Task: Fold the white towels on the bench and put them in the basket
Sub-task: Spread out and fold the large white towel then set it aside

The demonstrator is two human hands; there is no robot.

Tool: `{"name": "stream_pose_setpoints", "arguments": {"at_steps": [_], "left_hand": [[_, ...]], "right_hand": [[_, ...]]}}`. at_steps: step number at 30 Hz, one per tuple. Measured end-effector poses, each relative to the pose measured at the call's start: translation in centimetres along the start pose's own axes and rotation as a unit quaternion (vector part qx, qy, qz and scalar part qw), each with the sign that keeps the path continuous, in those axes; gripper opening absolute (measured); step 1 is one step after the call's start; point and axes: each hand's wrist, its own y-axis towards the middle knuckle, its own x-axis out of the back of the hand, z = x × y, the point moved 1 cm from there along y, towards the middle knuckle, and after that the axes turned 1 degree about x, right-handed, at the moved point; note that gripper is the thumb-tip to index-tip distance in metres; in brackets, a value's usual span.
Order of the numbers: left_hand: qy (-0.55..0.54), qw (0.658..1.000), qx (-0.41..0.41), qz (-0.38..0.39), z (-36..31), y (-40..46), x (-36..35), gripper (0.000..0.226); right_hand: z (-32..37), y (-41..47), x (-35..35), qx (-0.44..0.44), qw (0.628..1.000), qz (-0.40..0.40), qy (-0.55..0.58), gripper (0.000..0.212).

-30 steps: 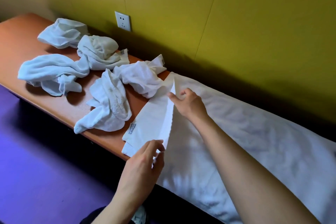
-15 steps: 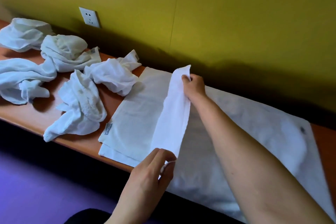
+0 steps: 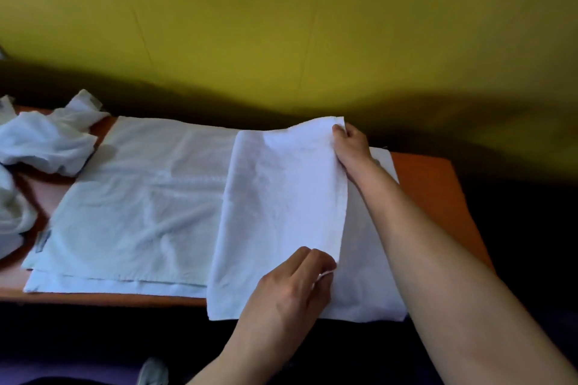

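Yellow-green wall [image 3: 281, 25] backs an orange wooden bench [image 3: 438, 197], where a white towel [image 3: 140, 212] lies spread flat. Its folded-over flap [image 3: 281, 197] is held at two corners — the right hand [image 3: 352, 150] pinches the far one, the left hand [image 3: 294, 287] the near one. Crumpled towels [image 3: 47, 144] sit beyond the spread towel's left end.

Towel [image 3: 150, 197]: white cloth, matt, soft nap; faint woven band across the middle, shallow creases. Folded-over flap [image 3: 281, 197]: same cloth, brighter, finely textured. Crumpled towels [image 3: 47, 147]: white cloth, matt, heavily wrinkled. Bench [image 3: 431, 191]: orange top, smooth, slight sheen; material cannot tell. Wall [image 3: 281, 25]: yellow-green, matt, smooth panels with thin seams.
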Motion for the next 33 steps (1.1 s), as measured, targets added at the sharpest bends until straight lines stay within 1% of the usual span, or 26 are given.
{"name": "stream_pose_setpoints", "arguments": {"at_steps": [8, 12, 15, 17, 19, 20, 21, 23, 25, 27, 28, 30, 32, 33], "left_hand": [[0.006, 0.998, -0.040, 0.053, -4.6, 3.4, -8.8, 0.005], [0.029, 0.995, -0.054, 0.083, -5.3, 4.1, -12.4, 0.011], [0.045, 0.993, -0.034, 0.104, -4.3, 4.5, -14.5, 0.013], [0.032, 0.988, 0.003, 0.148, -3.5, 4.6, -15.3, 0.017], [0.020, 0.974, 0.032, 0.223, -2.5, 4.2, -15.7, 0.037], [0.028, 0.967, 0.035, 0.251, -1.9, 3.7, -15.6, 0.044], [0.043, 0.964, 0.030, 0.259, -1.3, 3.2, -15.3, 0.045], [0.074, 0.970, 0.032, 0.230, 0.8, 1.9, -14.1, 0.040], [0.086, 0.975, 0.080, 0.191, 3.2, 0.3, -12.1, 0.042], [0.125, 0.974, 0.128, 0.143, 5.8, -1.8, -9.6, 0.042], [0.156, 0.970, 0.146, 0.119, 6.9, -2.8, -8.4, 0.038], [0.215, 0.956, 0.188, 0.073, 8.5, -4.9, -6.3, 0.020], [0.249, 0.942, 0.220, 0.045, 9.6, -6.7, -4.8, 0.017], [0.249, 0.938, 0.237, 0.039, 9.8, -7.3, -4.3, 0.017]], "right_hand": [[-4.7, 2.6, 11.0, 0.014, 0.998, -0.052, -0.018, 0.029], [-8.7, 3.6, 13.7, -0.019, 0.998, -0.066, -0.015, 0.032], [-11.1, 4.1, 14.3, -0.038, 0.996, -0.075, -0.026, 0.033], [-12.1, 4.2, 14.6, -0.050, 0.996, -0.079, -0.012, 0.033], [-13.1, 3.7, 14.9, -0.068, 0.994, -0.087, -0.008, 0.034], [-13.7, 3.1, 15.1, -0.075, 0.993, -0.091, -0.025, 0.037], [-14.2, 2.0, 15.3, -0.077, 0.991, -0.096, -0.045, 0.041], [-15.2, -1.4, 16.0, -0.082, 0.987, -0.107, -0.083, 0.044], [-16.2, -5.8, 16.5, -0.092, 0.983, -0.129, -0.088, 0.038], [-17.3, -10.3, 16.5, -0.103, 0.980, -0.150, -0.078, 0.033], [-17.7, -12.5, 16.4, -0.109, 0.979, -0.152, -0.083, 0.031], [-18.5, -16.5, 15.8, -0.114, 0.978, -0.141, -0.100, 0.026], [-19.4, -20.1, 15.0, -0.083, 0.978, -0.131, -0.139, 0.024], [-19.7, -21.7, 14.7, -0.062, 0.972, -0.138, -0.182, 0.026]]}}
